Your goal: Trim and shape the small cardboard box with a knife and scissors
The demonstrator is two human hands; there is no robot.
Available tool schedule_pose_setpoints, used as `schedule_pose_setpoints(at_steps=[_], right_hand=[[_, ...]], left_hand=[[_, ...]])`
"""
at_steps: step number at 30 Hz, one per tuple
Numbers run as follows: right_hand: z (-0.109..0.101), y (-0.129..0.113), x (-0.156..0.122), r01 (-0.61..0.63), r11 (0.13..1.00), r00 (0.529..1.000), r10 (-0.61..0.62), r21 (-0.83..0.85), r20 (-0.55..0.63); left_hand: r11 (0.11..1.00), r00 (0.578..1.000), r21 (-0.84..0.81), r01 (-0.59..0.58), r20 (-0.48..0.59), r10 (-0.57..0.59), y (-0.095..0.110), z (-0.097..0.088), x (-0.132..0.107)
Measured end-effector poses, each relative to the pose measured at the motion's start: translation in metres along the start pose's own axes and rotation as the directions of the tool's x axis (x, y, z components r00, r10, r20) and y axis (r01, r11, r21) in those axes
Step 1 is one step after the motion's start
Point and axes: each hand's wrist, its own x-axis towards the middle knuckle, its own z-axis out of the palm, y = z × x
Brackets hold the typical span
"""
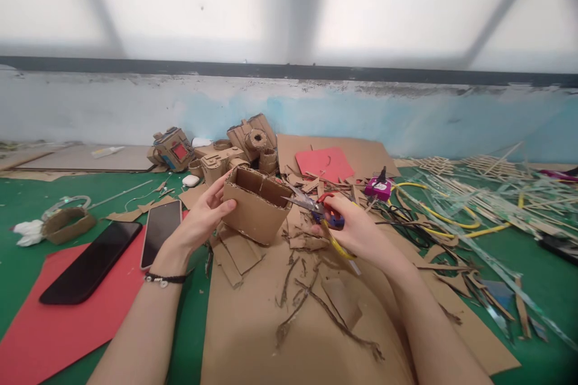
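Observation:
My left hand [202, 215] grips the left wall of an open cardboard box [255, 203], tilting it above the cardboard sheet [253, 325]. My right hand [359, 230] is closed on a pair of scissors [316, 204] with red, blue and yellow handles. The blades point left and touch the box's right rim. Thin cardboard trimmings [307, 301] lie on the sheet just below both hands.
Two phones [160, 230] [93, 260] lie at left, partly on red paper [58, 313]. Cardboard models [174, 147] [253, 139] stand at the back. A red sheet [324, 162], a purple device [378, 187], yellow cable [451, 228] and wooden sticks [497, 192] fill the right side.

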Motion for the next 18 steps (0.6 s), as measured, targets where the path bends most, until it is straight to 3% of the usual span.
schedule_pose_setpoints(at_steps=[6,11,14,18], right_hand=[[0.002,-0.006,0.002,0.003,0.998,1.000,-0.003,0.060,-0.002],[0.004,-0.011,-0.001,-0.033,0.987,0.994,0.016,0.159,0.106],[0.009,-0.014,-0.003,-0.014,0.982,0.990,-0.012,0.186,0.139],[0.013,-0.014,-0.004,0.020,0.980,0.990,-0.047,0.196,0.133]], left_hand=[[0.998,0.996,-0.031,0.061,-0.067,-0.063,-0.019,0.010,0.008],[0.977,0.966,-0.090,0.194,-0.158,-0.206,-0.027,0.016,0.010],[0.969,0.961,-0.082,0.234,-0.132,-0.243,-0.026,0.018,0.008],[0.977,0.970,-0.058,0.206,-0.117,-0.211,-0.023,0.020,0.007]])
